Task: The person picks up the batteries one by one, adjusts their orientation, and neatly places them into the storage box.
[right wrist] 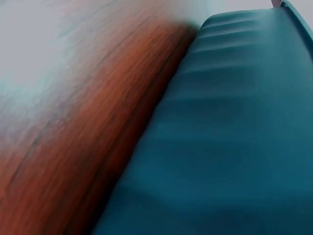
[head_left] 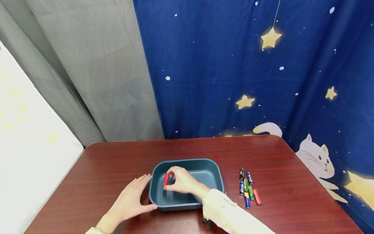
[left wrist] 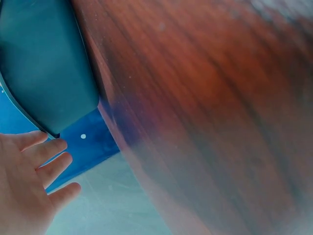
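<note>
R hand [head_left: 182,180] reaches in from lower right, forearm slanting across the near-right corner of a blue-green plastic bin [head_left: 204,177], w/ palm down and fingers bent over the bin's L half. Its grip is closed on a red cylindrical battery [head_left: 166,180], pinched end to end: thumb at the near end, fingertips at the far end. The battery is inside the bin's rim, nr. the L wall; can't tell if it touches the floor. L hand [head_left: 132,195] is spread at the bin's L side, fingers extended, fingertips at the rim and thumb at the near-L corner, gripping nothing. On the reddish-brown wood-grain table [head_left: 117,159], well apart to the R, lies a cluster of loose batteries [head_left: 251,193], mostly blue & green, plus 1 red.
</note>
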### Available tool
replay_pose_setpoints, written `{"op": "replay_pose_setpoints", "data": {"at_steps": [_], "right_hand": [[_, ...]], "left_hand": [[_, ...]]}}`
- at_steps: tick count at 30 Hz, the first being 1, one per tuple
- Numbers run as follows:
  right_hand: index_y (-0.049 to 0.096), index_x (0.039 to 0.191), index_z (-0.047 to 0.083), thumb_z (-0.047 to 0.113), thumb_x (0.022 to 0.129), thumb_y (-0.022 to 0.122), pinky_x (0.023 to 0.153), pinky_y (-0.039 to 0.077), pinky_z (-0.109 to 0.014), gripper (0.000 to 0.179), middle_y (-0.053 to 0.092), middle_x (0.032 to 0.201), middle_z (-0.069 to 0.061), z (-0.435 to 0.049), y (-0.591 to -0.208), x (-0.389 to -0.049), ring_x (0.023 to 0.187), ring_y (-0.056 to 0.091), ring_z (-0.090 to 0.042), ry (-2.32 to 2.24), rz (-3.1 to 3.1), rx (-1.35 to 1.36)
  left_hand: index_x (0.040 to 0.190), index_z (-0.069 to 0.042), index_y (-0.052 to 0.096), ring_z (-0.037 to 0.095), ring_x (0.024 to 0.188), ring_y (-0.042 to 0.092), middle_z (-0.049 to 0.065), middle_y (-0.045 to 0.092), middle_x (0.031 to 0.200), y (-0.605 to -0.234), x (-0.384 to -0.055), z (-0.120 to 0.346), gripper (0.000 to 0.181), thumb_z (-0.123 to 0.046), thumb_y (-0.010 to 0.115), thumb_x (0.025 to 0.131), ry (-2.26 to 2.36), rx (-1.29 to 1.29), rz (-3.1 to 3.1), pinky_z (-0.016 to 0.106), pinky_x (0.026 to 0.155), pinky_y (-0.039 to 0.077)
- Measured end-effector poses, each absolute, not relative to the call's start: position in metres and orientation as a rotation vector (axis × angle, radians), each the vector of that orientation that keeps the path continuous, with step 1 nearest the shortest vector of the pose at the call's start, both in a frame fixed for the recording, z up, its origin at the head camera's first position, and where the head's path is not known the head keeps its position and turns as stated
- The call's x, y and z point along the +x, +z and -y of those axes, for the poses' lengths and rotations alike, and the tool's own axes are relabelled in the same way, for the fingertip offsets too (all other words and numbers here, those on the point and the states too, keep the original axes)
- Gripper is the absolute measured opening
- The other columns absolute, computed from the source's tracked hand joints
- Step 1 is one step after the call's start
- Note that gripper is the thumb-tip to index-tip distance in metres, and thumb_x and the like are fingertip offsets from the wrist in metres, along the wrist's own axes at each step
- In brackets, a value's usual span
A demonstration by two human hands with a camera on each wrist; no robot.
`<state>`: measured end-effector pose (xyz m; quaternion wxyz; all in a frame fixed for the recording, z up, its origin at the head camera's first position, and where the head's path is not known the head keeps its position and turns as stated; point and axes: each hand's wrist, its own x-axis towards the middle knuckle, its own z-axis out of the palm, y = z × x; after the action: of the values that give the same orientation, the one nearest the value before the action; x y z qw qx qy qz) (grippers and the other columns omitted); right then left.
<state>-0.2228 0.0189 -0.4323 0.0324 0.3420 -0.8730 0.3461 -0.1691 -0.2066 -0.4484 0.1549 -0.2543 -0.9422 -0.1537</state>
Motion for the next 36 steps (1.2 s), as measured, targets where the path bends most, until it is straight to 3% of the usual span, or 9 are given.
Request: {"op": "replay_pose_setpoints", "data": {"at_steps": [12, 25, 36], "right_hand": [[0.062, 0.097, 0.008, 0.034, 0.067, 0.077, 0.06, 0.041, -0.011, 0.042, 0.057, 0.08, 0.004, -0.001, -0.433, -0.23, 0.069, 0.047, -0.001, 0.944, 2.856, 1.012], [0.062, 0.093, 0.004, 0.029, 0.067, 0.077, 0.056, 0.04, -0.013, 0.04, 0.053, 0.072, 0.005, 0.012, -0.435, -0.233, 0.063, 0.046, -0.002, 0.791, 2.911, 1.062], [0.06, 0.083, 0.014, 0.034, 0.064, 0.079, 0.052, 0.038, -0.014, 0.033, 0.05, 0.068, 0.009, 0.022, -0.447, -0.234, 0.061, 0.045, -0.002, 0.609, 2.98, 1.055]], "left_hand": [[0.133, -0.01, 0.046, 0.027, 0.121, 0.044, 0.009, 0.051, 0.129, -0.447, -0.17, 0.207, 0.095, -0.072, 0.061, 0.063, -0.476, -0.744, 2.705, 0.046, 0.099, 0.035], [0.133, -0.009, 0.046, 0.025, 0.122, 0.044, 0.007, 0.051, 0.129, -0.449, -0.169, 0.206, 0.095, -0.071, 0.062, 0.063, -0.456, -0.726, 2.705, 0.044, 0.099, 0.036], [0.132, -0.006, 0.047, 0.027, 0.121, 0.045, 0.01, 0.052, 0.128, -0.449, -0.169, 0.206, 0.094, -0.069, 0.063, 0.064, -0.461, -0.728, 2.7, 0.045, 0.099, 0.035]]}}
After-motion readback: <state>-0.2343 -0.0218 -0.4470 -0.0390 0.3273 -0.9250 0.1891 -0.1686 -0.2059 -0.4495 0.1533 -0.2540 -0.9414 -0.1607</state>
